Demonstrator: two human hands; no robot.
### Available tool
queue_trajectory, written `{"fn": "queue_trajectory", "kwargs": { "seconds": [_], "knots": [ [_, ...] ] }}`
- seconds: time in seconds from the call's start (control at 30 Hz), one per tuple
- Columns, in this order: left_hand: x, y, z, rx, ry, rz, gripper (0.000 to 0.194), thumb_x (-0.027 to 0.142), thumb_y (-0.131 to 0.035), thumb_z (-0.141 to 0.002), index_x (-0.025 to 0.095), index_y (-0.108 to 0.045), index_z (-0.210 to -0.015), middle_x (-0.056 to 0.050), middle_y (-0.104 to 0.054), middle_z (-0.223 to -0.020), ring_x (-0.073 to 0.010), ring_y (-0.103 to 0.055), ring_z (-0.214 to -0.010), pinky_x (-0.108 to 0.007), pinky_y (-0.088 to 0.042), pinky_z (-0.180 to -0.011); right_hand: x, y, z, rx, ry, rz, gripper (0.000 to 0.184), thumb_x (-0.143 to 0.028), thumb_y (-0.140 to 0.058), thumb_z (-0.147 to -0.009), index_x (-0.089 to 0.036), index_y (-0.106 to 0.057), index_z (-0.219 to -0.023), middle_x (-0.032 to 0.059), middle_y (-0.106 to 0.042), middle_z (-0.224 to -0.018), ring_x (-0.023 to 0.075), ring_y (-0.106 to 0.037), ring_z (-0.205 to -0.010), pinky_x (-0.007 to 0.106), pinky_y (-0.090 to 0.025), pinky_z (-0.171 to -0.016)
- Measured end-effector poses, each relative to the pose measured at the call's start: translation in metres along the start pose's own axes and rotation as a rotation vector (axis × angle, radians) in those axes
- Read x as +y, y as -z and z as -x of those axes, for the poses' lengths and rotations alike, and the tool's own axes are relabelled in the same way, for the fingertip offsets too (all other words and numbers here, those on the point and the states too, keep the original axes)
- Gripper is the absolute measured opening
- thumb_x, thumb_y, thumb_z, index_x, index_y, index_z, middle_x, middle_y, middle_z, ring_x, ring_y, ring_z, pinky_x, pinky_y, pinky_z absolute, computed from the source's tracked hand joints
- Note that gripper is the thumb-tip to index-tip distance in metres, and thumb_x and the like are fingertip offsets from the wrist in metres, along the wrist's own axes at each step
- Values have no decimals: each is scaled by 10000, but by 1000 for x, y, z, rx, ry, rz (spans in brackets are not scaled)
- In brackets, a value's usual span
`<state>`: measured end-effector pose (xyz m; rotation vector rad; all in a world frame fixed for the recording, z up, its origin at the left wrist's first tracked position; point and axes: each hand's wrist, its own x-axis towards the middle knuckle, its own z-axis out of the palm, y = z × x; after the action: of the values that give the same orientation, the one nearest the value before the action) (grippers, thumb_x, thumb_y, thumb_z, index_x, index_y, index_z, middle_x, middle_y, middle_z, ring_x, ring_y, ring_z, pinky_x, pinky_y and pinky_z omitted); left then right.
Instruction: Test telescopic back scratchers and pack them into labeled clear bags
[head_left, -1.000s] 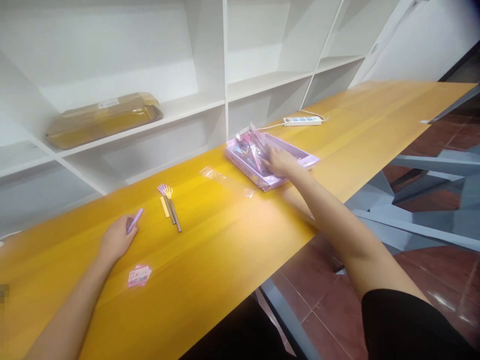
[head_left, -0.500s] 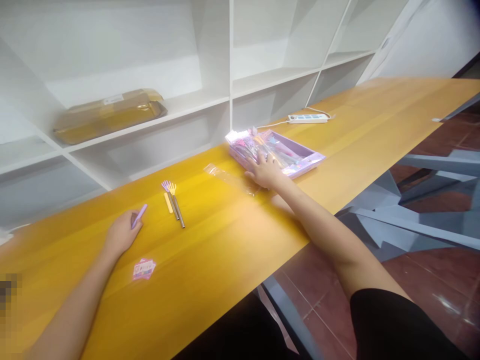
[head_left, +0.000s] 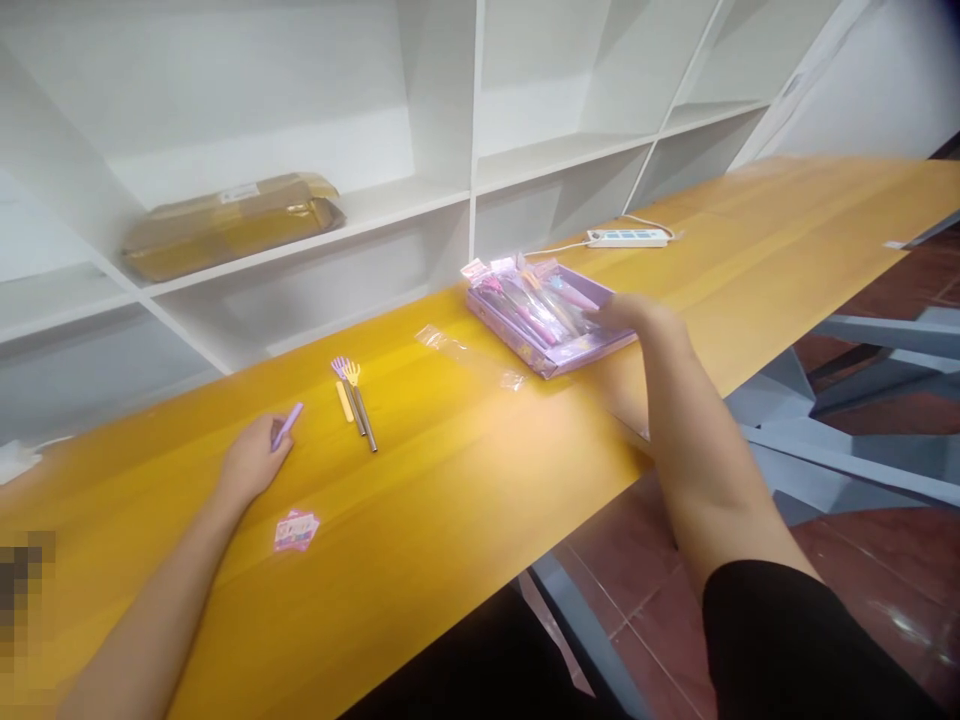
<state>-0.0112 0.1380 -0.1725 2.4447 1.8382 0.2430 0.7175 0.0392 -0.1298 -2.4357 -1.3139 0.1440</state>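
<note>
My left hand rests on the table, closed around a purple stick-shaped handle. To its right lie a purple-headed back scratcher and a yellow-headed back scratcher, both with bare metal rods, beside a loose yellow handle. Small pink cards lie below. My right hand is at the right side of a shallow purple box; its fingers are mostly hidden behind the wrist. Inside the box are several clear-wrapped back scratchers.
A flat clear plastic wrapper lies left of the box. Behind stands a white shelf unit with a brown taped parcel. A white power strip lies farther back on the yellow table.
My right hand has moved from over the wrapped back scratchers to the box's right side; they now lie spread across the box. My left hand keeps the purple handle.
</note>
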Motion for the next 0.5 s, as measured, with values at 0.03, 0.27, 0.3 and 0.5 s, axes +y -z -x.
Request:
{"fn": "queue_trajectory", "kwargs": {
  "seconds": [0.03,0.27,0.3,0.5],
  "knots": [
    [0,0,0,0,1,0,387,464,-526,-1010,203,-676,-1254,-146,-787,-1199,-334,-740,-1053,-398,-519,-810,3,4,-2,-45,-9,-9,161,-335,-846,-909,-175,-830,-909,210,-814,-998,397,-758,-1084,536,-555,-1015],
    [5,3,3,-19,17,-6,388,457,-491,-1028,213,-659,-1280,-129,-779,-1218,-334,-735,-1087,-392,-495,-807,11,14,8,-62,-149,-213,304,-445,-676,-1134,-161,-763,-1201,102,-783,-1186,196,-753,-1015,387,-638,-955],
    [6,3,3,-18,20,-4,386,456,-491,-1028,214,-657,-1279,-129,-778,-1215,-334,-734,-1088,-393,-493,-807,12,13,10,-40,-158,-267,349,-441,-584,-1178,-145,-743,-1269,128,-784,-1206,187,-762,-989,370,-643,-925],
    [5,2,3,-14,21,0,367,468,-507,-1024,222,-656,-1252,-128,-777,-1178,-335,-734,-1048,-394,-490,-789,16,9,25,-23,-22,-497,489,-210,-374,-1154,-103,-627,-1558,260,-764,-1377,209,-803,-1144,317,-624,-938]
  ]
}}
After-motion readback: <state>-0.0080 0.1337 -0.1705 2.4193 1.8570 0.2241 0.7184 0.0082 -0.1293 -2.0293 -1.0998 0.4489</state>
